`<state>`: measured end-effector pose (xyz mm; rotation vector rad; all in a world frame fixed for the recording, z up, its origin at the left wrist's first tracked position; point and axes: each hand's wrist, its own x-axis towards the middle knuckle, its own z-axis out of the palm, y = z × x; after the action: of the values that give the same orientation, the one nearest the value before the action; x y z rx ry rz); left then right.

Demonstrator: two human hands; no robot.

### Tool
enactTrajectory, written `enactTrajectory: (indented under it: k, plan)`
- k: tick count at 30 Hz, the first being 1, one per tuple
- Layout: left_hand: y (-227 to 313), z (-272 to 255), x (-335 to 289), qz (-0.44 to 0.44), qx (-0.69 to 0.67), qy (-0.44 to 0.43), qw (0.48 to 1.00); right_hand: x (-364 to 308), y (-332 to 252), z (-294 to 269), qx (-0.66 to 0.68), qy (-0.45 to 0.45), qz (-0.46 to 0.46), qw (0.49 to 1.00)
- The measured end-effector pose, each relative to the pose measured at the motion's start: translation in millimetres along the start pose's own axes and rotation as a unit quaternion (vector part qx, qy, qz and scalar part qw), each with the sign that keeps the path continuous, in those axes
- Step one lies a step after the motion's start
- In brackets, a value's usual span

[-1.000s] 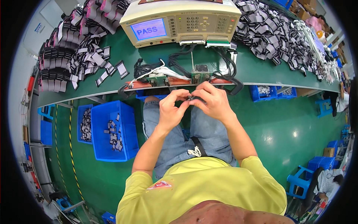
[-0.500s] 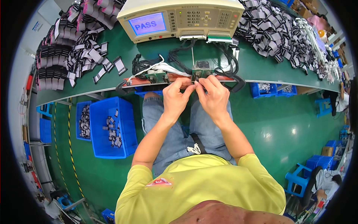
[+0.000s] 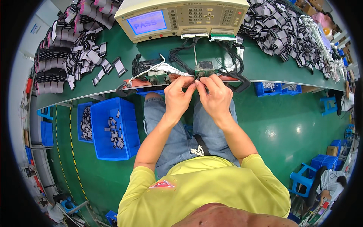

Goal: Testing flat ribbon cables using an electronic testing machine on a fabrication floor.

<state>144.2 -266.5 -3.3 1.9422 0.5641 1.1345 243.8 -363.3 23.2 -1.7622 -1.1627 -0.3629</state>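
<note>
My left hand and my right hand meet at the table's front edge. Each is closed in a pinch, thumbs and fingertips nearly touching. Whatever they pinch is too small and too covered by fingers to name. Directly beyond the fingertips stands a small test fixture with a dark block and a green board. Left of it is a second green circuit-board fixture on the orange-red strip. Black cables run from the fixtures' area up to a beige cable tester with a lit screen.
Short grey ribbon cables with black connectors lie in a loose pile at left and a large heap at right. Below the table's left side, a blue bin holds more. Black curved handles flank the fixtures. Blue stools stand at right.
Both hands stay pinched at the fixture, with only slight finger movement. The whole view has shifted a little. The lettering on the tester's screen looks fainter.
</note>
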Motion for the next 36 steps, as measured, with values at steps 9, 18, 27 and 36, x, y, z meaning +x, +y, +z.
enactTrajectory:
  k: [9,18,27,36]
  plan:
    - [-3,6,1,0.025,0.053,0.044,0.997,2,0,11,-0.015,0.018,0.006,1.0]
    - [21,-66,-2,0.231,0.083,0.021,0.969,-2,-2,-24,0.033,-0.034,-0.001,0.999]
    - [-96,-230,85,0.024,0.376,-0.056,0.924,-4,1,-23,0.07,-0.041,-0.027,0.996]
    - [-140,-230,98,0.043,0.168,-0.017,0.985,1,-1,-22,0.053,-0.046,-0.029,0.997]
